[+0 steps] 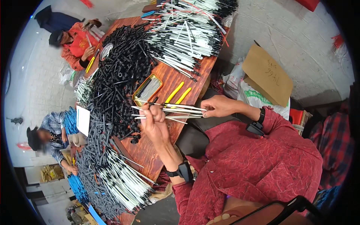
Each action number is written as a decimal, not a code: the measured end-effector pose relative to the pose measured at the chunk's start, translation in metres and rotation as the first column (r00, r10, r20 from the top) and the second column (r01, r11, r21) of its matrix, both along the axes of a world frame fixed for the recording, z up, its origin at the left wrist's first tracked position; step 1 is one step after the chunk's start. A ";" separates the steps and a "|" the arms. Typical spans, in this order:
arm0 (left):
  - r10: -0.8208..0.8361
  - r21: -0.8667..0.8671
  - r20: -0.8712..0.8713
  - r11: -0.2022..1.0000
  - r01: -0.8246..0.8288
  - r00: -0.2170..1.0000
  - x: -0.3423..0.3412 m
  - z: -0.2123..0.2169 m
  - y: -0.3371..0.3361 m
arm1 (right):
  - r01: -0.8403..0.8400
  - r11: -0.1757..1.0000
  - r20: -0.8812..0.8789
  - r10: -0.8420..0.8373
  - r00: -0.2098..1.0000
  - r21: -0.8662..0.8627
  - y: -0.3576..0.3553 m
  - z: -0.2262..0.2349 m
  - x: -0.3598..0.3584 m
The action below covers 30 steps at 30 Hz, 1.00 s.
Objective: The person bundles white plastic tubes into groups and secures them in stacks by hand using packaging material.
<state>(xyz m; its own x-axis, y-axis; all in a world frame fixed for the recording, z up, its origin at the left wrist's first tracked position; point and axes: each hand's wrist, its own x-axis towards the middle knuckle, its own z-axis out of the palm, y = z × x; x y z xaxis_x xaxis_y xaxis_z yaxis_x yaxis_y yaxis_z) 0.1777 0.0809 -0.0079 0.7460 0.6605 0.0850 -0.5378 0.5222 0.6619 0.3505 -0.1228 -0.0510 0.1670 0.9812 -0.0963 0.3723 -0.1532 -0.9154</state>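
Note:
Several thin white rods [189, 117] with small black fittings lie level between my two hands, over the front edge of the table. My left hand [153, 120] is closed around their left part, and some rod ends stick out past the fingers. At the right ends of the rods, my right hand [219, 106] pinches them between thumb and fingers. Just beyond my hands lies a pair of yellow-handled pliers [175, 93], its head hidden behind the rods and my left hand. Beside it stands a yellow-rimmed tin [161, 85] of thin pale sticks.
A large heap of black plastic parts [118, 71] covers the middle of the wooden table [204, 73]. White rod bundles [183, 41] lie at the far end, more [123, 182] by grey parts [93, 165]. Two people sit across. A cardboard box [268, 73] stands to my right.

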 end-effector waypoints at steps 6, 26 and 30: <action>-0.110 -0.085 0.169 0.988 0.126 0.979 -0.009 -0.012 0.016 | 0.215 0.865 0.429 -0.423 0.798 0.454 0.036 0.026 0.024; -0.104 -0.439 0.211 0.878 0.189 0.972 -0.016 -0.037 0.034 | 0.453 0.891 -0.705 -0.310 0.638 0.018 0.049 0.023 0.096; -0.080 -0.446 0.164 0.883 0.147 0.983 -0.012 -0.037 0.029 | 0.324 0.946 -0.592 -0.254 0.765 0.012 0.049 0.017 0.089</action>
